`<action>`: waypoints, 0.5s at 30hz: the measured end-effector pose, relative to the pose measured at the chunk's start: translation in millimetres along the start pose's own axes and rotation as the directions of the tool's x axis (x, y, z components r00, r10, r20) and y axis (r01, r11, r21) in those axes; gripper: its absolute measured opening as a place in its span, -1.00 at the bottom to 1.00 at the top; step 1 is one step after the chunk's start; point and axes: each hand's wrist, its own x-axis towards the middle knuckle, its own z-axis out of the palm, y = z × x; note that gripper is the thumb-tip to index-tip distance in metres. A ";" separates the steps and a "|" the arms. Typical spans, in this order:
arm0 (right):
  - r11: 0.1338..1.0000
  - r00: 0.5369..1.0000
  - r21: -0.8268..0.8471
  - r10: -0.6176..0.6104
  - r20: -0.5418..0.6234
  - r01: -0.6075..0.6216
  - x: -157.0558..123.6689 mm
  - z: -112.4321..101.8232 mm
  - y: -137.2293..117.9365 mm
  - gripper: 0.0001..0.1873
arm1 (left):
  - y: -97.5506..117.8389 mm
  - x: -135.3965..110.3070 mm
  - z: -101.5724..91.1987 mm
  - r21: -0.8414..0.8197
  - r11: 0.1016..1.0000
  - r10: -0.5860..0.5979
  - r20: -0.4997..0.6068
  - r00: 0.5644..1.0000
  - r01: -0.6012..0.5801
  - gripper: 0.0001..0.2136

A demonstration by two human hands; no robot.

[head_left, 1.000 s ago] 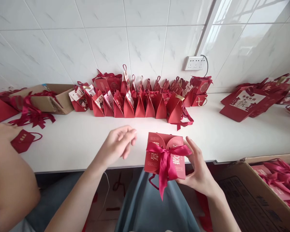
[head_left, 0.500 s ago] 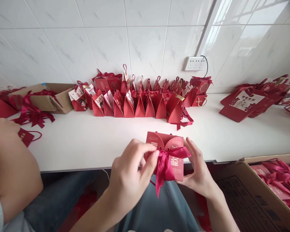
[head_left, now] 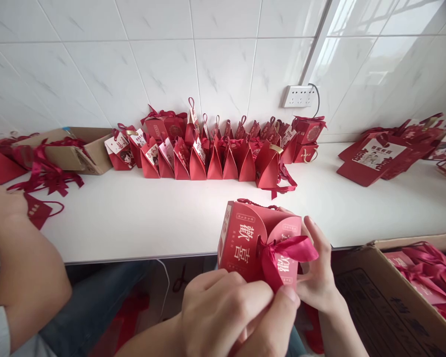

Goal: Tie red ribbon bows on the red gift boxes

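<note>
A red paper gift box with gold characters and a dark red satin ribbon bow is held over my lap at the front edge of the white counter. My right hand cups the box's right side, fingers curled around it. My left hand is low in front, thumb and fingers pinched on the ribbon's lower tail. At the left edge another person's arm reaches to a small red pouch on the counter.
A row of several folded red gift bags lines the tiled wall. At the back left a cardboard box holds ribbons. Flat red bags lie at the right. An open carton of red ribbons stands lower right. A wall socket sits above.
My left hand came from the open counter to the bow, then dropped lower, pulling the ribbon tail. The box has tilted up and shifted slightly right, toward me.
</note>
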 end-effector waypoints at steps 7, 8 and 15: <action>1.000 1.000 0.026 0.000 0.004 0.000 -0.8 0.3 0.0 -0.07 | 2.9 8.5 1.2 -0.053 0.998 0.036 -0.174 0.984 -0.046 -0.77; 1.000 1.000 0.031 0.000 0.007 0.000 -1.0 0.2 0.3 -0.07 | 2.1 8.2 1.1 -0.052 0.997 0.051 -0.168 0.985 -0.060 -0.76; 1.000 1.000 0.006 0.010 0.017 -0.010 -0.3 -1.1 0.2 -0.01 | -11.4 17.1 -11.5 -0.070 0.997 0.034 0.052 0.998 -0.030 -0.80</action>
